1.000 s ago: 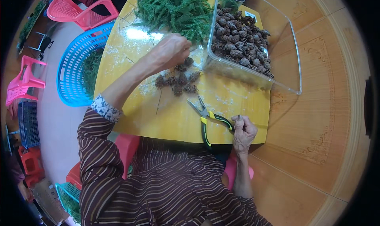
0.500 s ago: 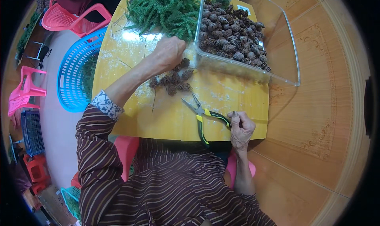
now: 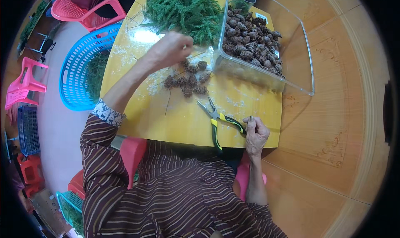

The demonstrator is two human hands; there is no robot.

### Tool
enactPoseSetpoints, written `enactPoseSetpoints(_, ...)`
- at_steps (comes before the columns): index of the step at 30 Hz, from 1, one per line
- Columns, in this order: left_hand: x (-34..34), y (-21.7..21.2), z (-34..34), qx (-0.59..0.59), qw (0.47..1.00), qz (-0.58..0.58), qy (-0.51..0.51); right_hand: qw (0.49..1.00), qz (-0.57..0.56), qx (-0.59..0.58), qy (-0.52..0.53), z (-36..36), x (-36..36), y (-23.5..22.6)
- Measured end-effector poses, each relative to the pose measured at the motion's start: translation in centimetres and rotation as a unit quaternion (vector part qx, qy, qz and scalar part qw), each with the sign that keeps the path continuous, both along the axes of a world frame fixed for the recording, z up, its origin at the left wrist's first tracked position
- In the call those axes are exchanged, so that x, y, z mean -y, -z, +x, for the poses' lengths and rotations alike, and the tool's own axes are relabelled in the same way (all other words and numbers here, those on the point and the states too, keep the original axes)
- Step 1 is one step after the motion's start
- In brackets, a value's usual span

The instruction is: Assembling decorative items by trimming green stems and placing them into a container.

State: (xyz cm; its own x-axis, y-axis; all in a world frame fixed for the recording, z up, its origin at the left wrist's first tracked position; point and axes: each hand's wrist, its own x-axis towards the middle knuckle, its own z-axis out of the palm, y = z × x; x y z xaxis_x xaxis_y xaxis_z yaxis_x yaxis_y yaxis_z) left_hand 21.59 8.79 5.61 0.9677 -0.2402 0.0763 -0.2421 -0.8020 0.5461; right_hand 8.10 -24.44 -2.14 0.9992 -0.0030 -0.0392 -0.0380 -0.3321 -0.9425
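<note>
My left hand (image 3: 170,50) hovers over the far side of a small cluster of pine cones (image 3: 187,80), its fingers curled together; anything in them is hidden. Thin wire stems stick out from some cones. My right hand (image 3: 257,137) is closed at the table's near right edge, thumb on top, and whatever it may hold I cannot make out. Just left of it lie needle-nose pliers (image 3: 215,116) with yellow-and-black handles, jaws parted, one handle end close to the fingers. Beyond my left hand sits a heap of green artificial pine sprigs (image 3: 183,12).
A clear plastic bin (image 3: 246,73) of pine cones stands at the table's far right, a clear cup (image 3: 243,0) at its far end. White flakes dot the yellow table (image 3: 158,121). Left on the floor are a blue basket (image 3: 75,79) with greenery and pink chairs (image 3: 27,81).
The view has shifted a little. My left hand has drawn back slightly to the left from the cones, its fingers still curled. My right hand and the pliers stay in place.
</note>
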Motion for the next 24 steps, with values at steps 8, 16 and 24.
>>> enactPoseSetpoints(8,3.3,1.5,1.3,-0.019,0.961,0.263,0.084,1.000,-0.003,0.027,-0.004,-0.2,-0.3,0.2)
enactPoseSetpoints(16,3.6,2.3,1.8,0.000,0.963,0.261,0.070,0.998,0.010,0.055,-0.012,0.0,-0.4,0.6)
enactPoseSetpoints(24,1.6,2.9,1.4,-0.036,0.986,0.153,0.049,0.998,0.013,0.060,-0.008,-0.1,-0.6,0.5)
